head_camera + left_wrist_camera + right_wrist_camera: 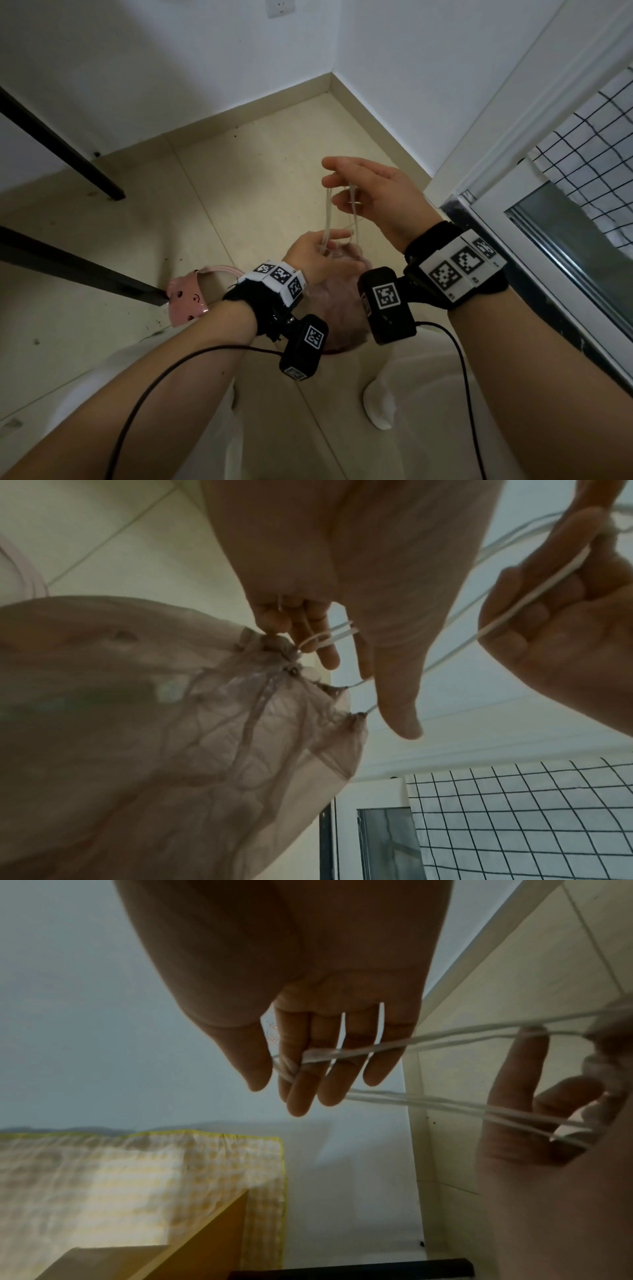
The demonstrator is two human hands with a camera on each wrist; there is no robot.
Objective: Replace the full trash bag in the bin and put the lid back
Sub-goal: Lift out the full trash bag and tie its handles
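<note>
A full, translucent pinkish trash bag (337, 301) hangs below my wrists, its neck gathered tight (274, 653). White drawstrings (327, 212) run up from the neck. My left hand (325, 245) holds the drawstrings (337, 637) right at the neck, fingers curled round them. My right hand (339, 192) is higher and pinches the upper ends of the drawstrings (322, 1054), which cross its fingers and thumb (291, 1074). A pink bin part with a drawn face (186, 301) sits on the floor left of the bag; I cannot tell whether it is the lid or the bin.
Two black table legs (68, 147) (85, 270) slant across the left. A white door frame with black grid mesh (582, 144) closes off the right. The tiled floor (260, 178) reaches a wall corner ahead. A white-socked foot (380, 404) stands below the bag.
</note>
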